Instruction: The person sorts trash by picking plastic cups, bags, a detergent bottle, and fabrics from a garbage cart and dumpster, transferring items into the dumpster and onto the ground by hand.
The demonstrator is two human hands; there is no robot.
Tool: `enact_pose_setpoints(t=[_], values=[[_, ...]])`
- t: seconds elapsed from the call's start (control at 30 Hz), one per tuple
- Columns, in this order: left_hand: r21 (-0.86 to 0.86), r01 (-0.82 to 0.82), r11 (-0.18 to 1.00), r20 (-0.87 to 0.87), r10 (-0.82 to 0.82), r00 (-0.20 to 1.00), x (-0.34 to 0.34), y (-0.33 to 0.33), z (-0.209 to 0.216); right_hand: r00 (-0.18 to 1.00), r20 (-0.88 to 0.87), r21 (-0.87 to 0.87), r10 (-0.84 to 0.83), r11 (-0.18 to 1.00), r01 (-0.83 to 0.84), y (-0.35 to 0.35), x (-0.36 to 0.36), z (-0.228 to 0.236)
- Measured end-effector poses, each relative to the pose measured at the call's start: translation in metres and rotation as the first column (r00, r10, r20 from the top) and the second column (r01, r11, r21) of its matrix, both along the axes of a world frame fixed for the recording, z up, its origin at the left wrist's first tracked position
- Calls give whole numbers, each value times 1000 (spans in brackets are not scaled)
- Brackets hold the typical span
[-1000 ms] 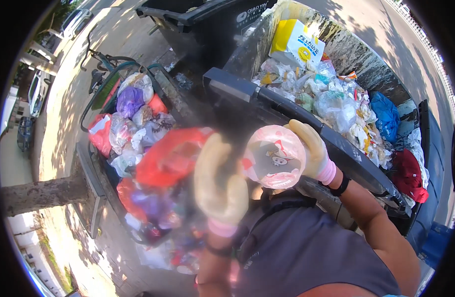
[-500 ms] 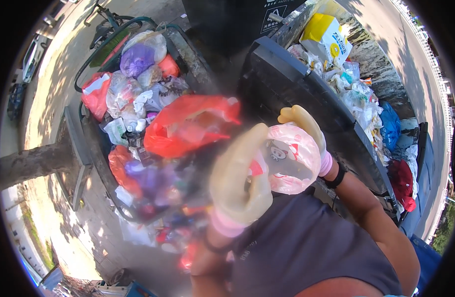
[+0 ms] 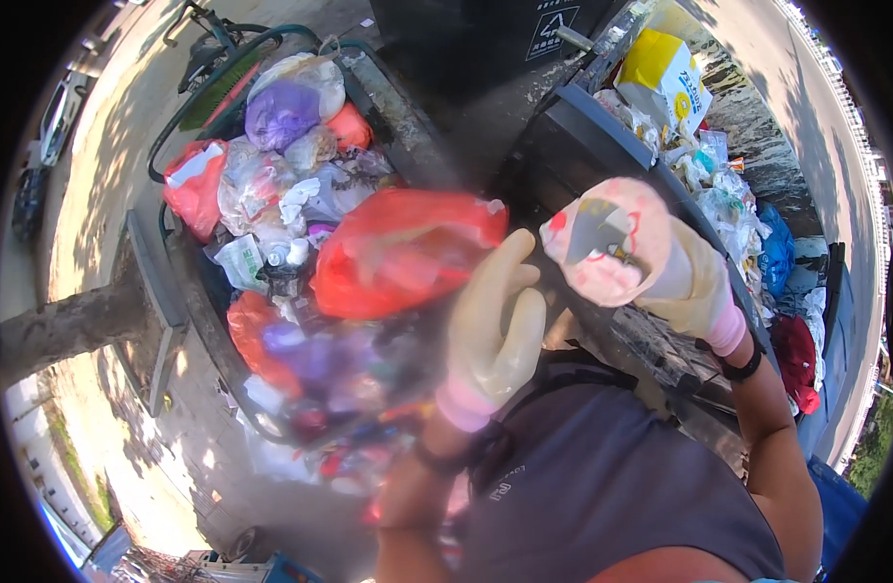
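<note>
Both my hands wear cream rubber gloves with pink cuffs. My right hand [image 3: 697,296] grips a round, pinkish-white cup [image 3: 598,279] with red markings. One end of the cup faces up and shows grey inside its ring, and most of my gripping fingers are behind it. Beside the heap of rubbish, my left hand [image 3: 492,330] is empty, its thumb and fingers apart. Just to the left of it, a red plastic bag [image 3: 354,277] with a gaping mouth lies on the heap, slightly blurred.
A cart [image 3: 199,330] on the left is piled with bags, among them a purple bag [image 3: 281,117]. The right-hand bin [image 3: 757,121] holds loose rubbish and a yellow-and-white box [image 3: 665,83]. A dark bin [image 3: 456,39] stands at the back, a tree trunk [image 3: 68,330] at far left.
My right hand has swung up and to the right with the cup. My left hand has come away from the cup and its fingers have spread. The view has shifted slightly.
</note>
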State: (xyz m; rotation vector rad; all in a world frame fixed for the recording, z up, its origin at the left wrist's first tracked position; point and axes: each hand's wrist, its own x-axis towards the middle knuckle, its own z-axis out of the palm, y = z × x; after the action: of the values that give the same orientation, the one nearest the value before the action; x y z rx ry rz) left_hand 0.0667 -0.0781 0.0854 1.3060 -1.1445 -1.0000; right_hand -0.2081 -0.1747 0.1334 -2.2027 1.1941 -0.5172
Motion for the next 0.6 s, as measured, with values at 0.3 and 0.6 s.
enact_pose_setpoints(t=[0.3,0.6], values=[[-13,-237,972,521,208,828,88,11,-61,97,-991,106,87,971,212,-125,-157,31],[83,165,983,706,-175,686,137,-63,-17,81,-952,302,295,869,391,-109,-189,17]])
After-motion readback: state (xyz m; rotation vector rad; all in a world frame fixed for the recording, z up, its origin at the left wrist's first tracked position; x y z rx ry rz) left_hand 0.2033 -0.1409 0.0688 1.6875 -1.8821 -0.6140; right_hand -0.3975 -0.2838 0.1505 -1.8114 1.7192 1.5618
